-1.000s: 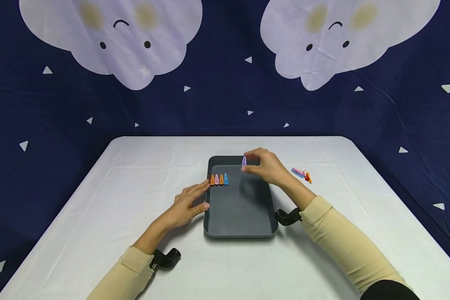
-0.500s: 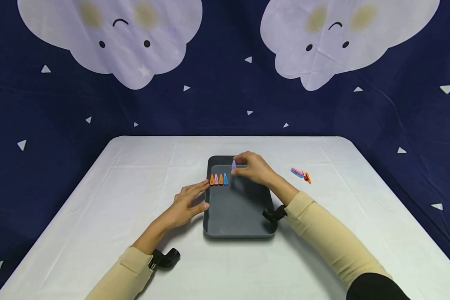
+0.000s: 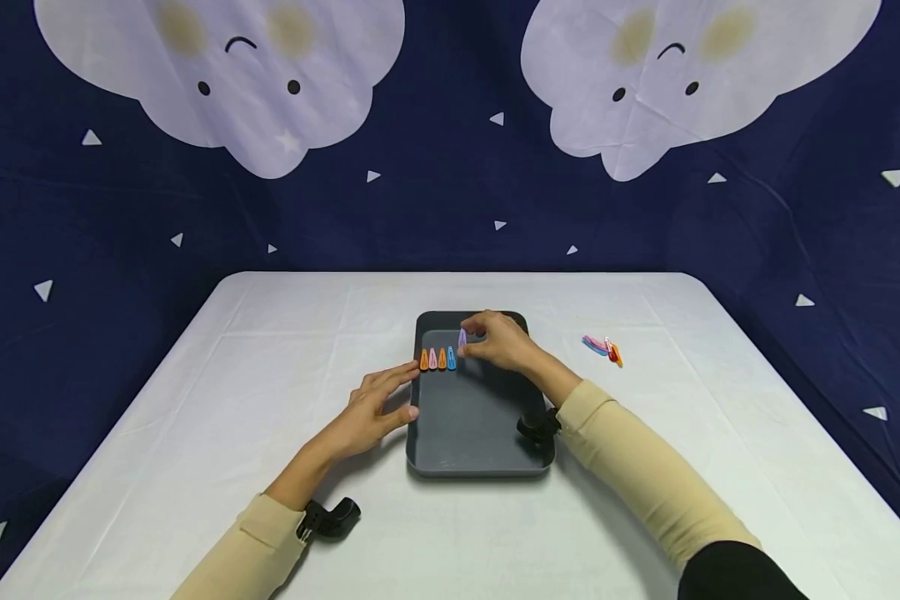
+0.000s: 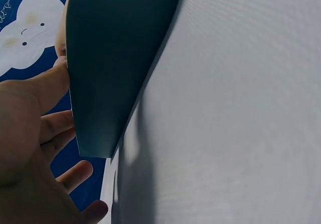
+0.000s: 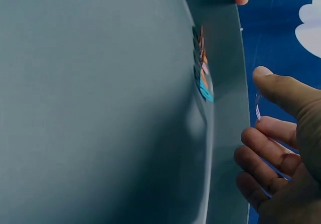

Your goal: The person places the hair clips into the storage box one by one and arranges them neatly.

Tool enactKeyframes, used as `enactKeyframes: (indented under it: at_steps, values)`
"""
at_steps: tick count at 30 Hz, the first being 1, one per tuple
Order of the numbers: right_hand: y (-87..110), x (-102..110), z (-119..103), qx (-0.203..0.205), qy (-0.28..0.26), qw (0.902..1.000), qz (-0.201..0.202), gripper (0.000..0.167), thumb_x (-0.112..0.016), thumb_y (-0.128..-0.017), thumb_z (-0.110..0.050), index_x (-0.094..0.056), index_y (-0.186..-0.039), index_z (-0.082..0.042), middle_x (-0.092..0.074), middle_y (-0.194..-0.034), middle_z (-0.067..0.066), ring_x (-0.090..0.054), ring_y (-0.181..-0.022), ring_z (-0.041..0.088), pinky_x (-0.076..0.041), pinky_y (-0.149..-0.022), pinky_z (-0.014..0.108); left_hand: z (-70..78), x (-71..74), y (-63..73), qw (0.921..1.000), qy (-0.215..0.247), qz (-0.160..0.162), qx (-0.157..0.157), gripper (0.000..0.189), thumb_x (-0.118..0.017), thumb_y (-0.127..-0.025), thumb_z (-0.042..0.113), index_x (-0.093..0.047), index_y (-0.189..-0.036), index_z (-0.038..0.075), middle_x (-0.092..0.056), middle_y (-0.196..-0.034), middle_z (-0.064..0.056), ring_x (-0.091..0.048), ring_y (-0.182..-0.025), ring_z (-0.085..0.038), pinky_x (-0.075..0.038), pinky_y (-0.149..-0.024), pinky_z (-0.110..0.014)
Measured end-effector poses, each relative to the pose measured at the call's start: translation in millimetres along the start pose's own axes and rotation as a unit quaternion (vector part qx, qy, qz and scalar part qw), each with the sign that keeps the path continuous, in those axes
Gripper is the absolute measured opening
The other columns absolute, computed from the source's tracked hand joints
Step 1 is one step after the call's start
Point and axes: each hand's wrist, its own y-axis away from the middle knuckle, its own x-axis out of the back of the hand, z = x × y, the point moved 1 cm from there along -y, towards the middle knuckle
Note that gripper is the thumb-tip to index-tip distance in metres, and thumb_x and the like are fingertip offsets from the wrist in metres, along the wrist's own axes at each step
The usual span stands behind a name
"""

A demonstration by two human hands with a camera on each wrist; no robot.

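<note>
Pinching purple clip (image 3: 462, 337) in right hand (image 3: 498, 340), thumb against fingertip; just carried leftward over tray (image 3: 472, 433), near far edge, now right of blue clip (image 3: 452, 359). Probably adding fifth to row (image 3: 442, 359). Touching tray's left edge with left hand (image 3: 375, 408), thumb spread from fingers.

Backdrop (image 3: 450, 221): dark navy fabric beyond the white tablecloth (image 3: 300, 333), lightly creased at right
Left cloud (image 3: 225, 112): large, lavender-white, printed upside down, with black eyes, a curved mouth, yellowish cheeks and a small star (image 3: 288, 143)
Right cloud (image 3: 667, 112): the same sort of print, also upside down, cut off by the top of the head view
Triangles (image 3: 896, 177): small, white, scattered over the navy, pointing various ways
Tablecloth: faint fold lines, far corners rounded
Left wrist view: a cloud and pale lettering (image 4: 5, 9), too small to read
Right wrist view: part of a cloud (image 5: 312, 38)
</note>
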Motion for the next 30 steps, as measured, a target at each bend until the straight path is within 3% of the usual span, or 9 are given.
enactKeyframes:
  at_steps: [6, 21, 30]
  values:
    - [-1.5, -5, 3, -0.01, 0.003, 0.9999, -0.01, 0.052, -0.074, -0.08, -0.032, -0.06, -0.125, -0.008, -0.063, -0.118, 0.013, -0.058, -0.109, 0.027, -0.047, -0.092, 0.041, -0.6, 1.7, 1.0, 0.9998, 0.005, -0.016, 0.013, 0.061, -0.061, -0.092, 0.033, -0.038, -0.145, 0.013, -0.029, -0.155, 0.003, -0.024, -0.137, -0.029, -0.019, -0.102, -0.059]
    - [-4.9, -16, 8, -0.028, 0.028, 0.9987, -0.033, 0.052, -0.074, -0.08, -0.033, -0.061, -0.125, -0.01, -0.062, -0.119, 0.01, -0.053, -0.113, 0.026, -0.042, -0.096, 0.042, -0.9, 2.6, 0.3, 0.9997, -0.001, -0.02, 0.014, 0.061, -0.06, -0.092, 0.033, -0.038, -0.145, 0.013, -0.028, -0.156, 0.004, -0.026, -0.136, -0.028, -0.019, -0.101, -0.056]
    - [-6.3, -21, 12, -0.015, 0.059, 0.9975, -0.036, 0.051, -0.075, -0.078, -0.035, -0.064, -0.122, -0.011, -0.062, -0.116, 0.007, -0.05, -0.112, 0.024, -0.038, -0.098, 0.045, -0.8, 2.0, 0.3, 0.9998, -0.007, -0.016, 0.008, 0.061, -0.06, -0.091, 0.033, -0.039, -0.144, 0.011, -0.029, -0.155, 0.002, -0.028, -0.135, -0.029, -0.02, -0.099, -0.055]
